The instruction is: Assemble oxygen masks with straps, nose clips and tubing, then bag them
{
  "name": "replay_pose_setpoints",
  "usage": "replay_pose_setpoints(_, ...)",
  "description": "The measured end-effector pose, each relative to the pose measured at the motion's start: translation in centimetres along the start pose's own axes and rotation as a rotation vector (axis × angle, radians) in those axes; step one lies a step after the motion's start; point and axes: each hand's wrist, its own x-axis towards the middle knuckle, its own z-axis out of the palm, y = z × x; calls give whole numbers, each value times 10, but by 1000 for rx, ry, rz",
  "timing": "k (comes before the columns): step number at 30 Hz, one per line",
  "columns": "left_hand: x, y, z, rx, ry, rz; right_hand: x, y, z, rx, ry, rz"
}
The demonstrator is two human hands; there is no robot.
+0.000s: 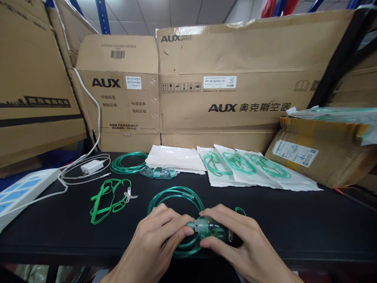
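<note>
Both hands meet near the front edge of the black table. My left hand pinches the end of a coiled green tube where it meets a clear connector. My right hand wraps over a clear green mask piece joined to that connector. The tube's coil lies flat under and behind my fingers. Part of the mask is hidden by my right hand.
A green strap with a clip, another tube coil and a loose mask piece lie to the left. Sealed bags with green tubing and empty white bags sit behind. A white charger, power strip and cardboard boxes surround them.
</note>
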Motion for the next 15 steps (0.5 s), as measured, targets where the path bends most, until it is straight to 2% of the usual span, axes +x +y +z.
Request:
replay_pose_setpoints(5,-1,0,2,26,65,29,0,-1,0,-25,15,30)
replay_pose_setpoints(11,-2,-2,4,104,115,43,-2,2,2,-65,22,-12)
replay_pose_setpoints(15,-3,1,5,84,87,58,-3,1,1,-53,20,-11)
